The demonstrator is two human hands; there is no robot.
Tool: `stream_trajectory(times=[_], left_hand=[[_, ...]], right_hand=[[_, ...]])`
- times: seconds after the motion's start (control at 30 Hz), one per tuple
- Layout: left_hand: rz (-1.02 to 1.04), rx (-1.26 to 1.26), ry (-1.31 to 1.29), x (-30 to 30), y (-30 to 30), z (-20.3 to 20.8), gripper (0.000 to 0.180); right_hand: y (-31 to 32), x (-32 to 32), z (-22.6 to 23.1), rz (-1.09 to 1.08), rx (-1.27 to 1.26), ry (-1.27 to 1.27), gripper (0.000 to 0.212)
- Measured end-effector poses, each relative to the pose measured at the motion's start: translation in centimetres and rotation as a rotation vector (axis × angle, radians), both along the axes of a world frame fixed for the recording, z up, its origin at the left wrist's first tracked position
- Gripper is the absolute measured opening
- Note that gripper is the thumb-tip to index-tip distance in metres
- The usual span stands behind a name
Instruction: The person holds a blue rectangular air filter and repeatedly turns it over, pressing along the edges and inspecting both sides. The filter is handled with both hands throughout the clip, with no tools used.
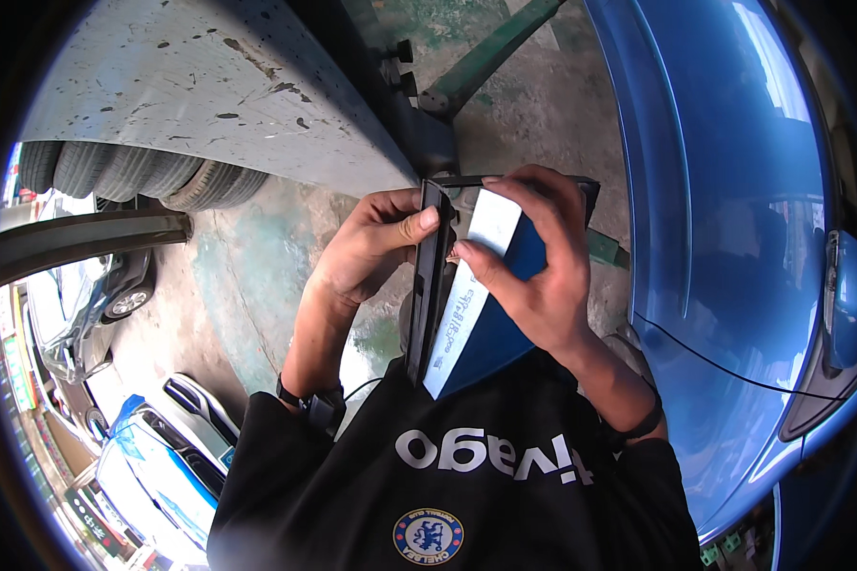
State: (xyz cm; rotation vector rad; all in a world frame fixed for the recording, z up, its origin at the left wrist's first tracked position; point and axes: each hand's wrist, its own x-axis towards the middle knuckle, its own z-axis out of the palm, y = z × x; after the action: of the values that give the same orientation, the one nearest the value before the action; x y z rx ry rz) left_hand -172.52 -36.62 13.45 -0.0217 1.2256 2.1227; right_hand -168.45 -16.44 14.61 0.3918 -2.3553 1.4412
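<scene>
In front of my chest I hold a blue box with a white side panel (490, 228) that carries handwriting. My right hand (552, 276) is closed on it, thumb near the panel's left edge and fingers over its far end. Along the box's left side runs a long, narrow black part (425, 285), whose kind I cannot make out. My left hand (376, 238) pinches that black part, its thumb lying over the upper end. Something small and brownish shows in the gap by my right thumb. What lies inside the box is hidden.
A blue car's body (724, 190) stands close on my right, its mirror (845, 305) sticking out. A grey, scuffed lift post (229, 86) rises at far left, with green lift arms (495, 62) low beyond. Stacked tyres (143, 173) and parked cars (152, 476) are at left.
</scene>
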Motion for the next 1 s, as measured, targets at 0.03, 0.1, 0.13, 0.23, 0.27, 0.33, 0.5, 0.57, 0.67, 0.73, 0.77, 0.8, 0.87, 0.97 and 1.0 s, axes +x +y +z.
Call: stream_trajectory(times=[0.03, 0.1, 0.13, 0.23, 0.27, 0.33, 0.5, 0.57, 0.67, 0.73, 0.77, 0.8, 0.87, 0.97, 1.0], left_hand=[[0.013, -0.023, -0.016, 0.1, -0.1, -0.2, 0.031], [0.019, -0.054, -0.01, 0.2, -0.3, -0.3, 0.031], [0.022, -0.07, -0.009, 0.2, -0.4, -0.4, 0.031], [0.076, -0.102, -0.045, 0.5, -0.3, -0.4, 0.034], [0.082, -0.19, 0.011, 0.5, -0.3, -0.3, 0.034], [0.094, -0.328, 0.119, 0.8, -0.1, -0.2, 0.035], [0.149, -0.253, 0.067, 1.7, 0.3, 0.9, 0.036], [0.162, -0.274, 0.067, 1.8, 0.8, 1.4, 0.037], [0.212, -0.291, 0.134, 2.1, 1.8, 2.2, 0.039], [0.274, -0.244, 0.247, 2.3, 2.7, 2.3, 0.042], [0.262, -0.246, 0.303, 2.0, 2.9, 2.2, 0.05], [0.234, -0.279, 0.265, 1.5, 2.9, 2.0, 0.051], [0.163, -0.364, 0.165, 0.4, 2.5, 1.4, 0.053], [0.155, -0.483, 0.226, -0.4, 2.5, 0.0, 0.058], [0.143, -0.507, 0.248, -0.5, 2.4, -0.5, 0.058]], right_hand=[[-0.2, 0.1, 0.0, 0.006, 0.046, 0.004, 0.054], [-0.5, 0.2, -0.1, 0.031, 0.069, 0.024, 0.061], [-0.5, 0.2, -0.1, 0.026, 0.078, 0.007, 0.062], [-0.7, 0.0, -0.3, 0.049, 0.14, 0.007, 0.065], [-0.7, -0.1, -0.4, 0.059, 0.166, 0.014, 0.066], [-0.7, -0.2, -0.5, 0.083, 0.186, 0.039, 0.066], [-0.3, -0.7, -0.6, 0.147, 0.195, 0.093, 0.061], [-0.3, -0.9, -0.4, 0.14, 0.245, 0.115, 0.062], [-0.8, -0.7, 0.1, 0.105, 0.374, 0.148, 0.063], [-1.3, -0.5, 0.2, 0.102, 0.419, 0.127, 0.062], [-1.4, -0.5, 0.1, 0.105, 0.449, 0.141, 0.062], [-1.4, -0.6, -0.1, 0.115, 0.406, 0.105, 0.062], [-1.4, -1.0, -0.8, 0.145, 0.326, 0.052, 0.062], [-0.4, -1.3, -2.1, 0.292, 0.062, -0.08, 0.066], [-0.2, -1.3, -2.5, 0.33, -0.014, -0.127, 0.068]])
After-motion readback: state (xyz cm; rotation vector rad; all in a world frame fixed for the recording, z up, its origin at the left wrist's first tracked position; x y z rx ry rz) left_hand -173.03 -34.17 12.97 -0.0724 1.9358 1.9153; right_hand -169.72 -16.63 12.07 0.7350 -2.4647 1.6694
